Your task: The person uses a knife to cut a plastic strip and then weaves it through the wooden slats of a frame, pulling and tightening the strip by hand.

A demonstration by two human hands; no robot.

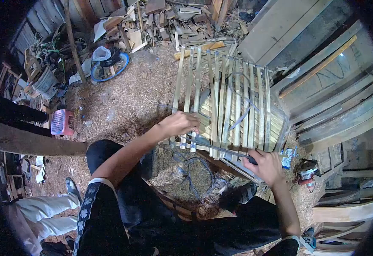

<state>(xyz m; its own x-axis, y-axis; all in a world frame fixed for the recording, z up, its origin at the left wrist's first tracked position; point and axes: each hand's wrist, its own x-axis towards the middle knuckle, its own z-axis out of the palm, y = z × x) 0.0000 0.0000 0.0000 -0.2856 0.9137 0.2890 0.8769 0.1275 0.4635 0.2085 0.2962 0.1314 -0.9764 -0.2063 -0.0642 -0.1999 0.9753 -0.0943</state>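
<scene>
Several pale wooden slats [238,98] lie side by side over a stack of wood in front of me. A dark strip [220,149] stretches between my two hands, across the near ends of the slats. My left hand [180,124] is closed at the strip's left end, beside the slats; its fingertips are partly hidden. The strip's right end, which looks like a dark handle, is in my closed right hand [266,165]. A loop of thin band [250,104] rests on top of the slats.
Scrap wood [165,25] is piled at the back. A blue-rimmed basin [124,64] and a pink stool [62,122] stand to the left. Another person's legs [52,209] show at lower left. Curved boards [344,121] lean at the right. A tangled strap [190,170] lies near my feet.
</scene>
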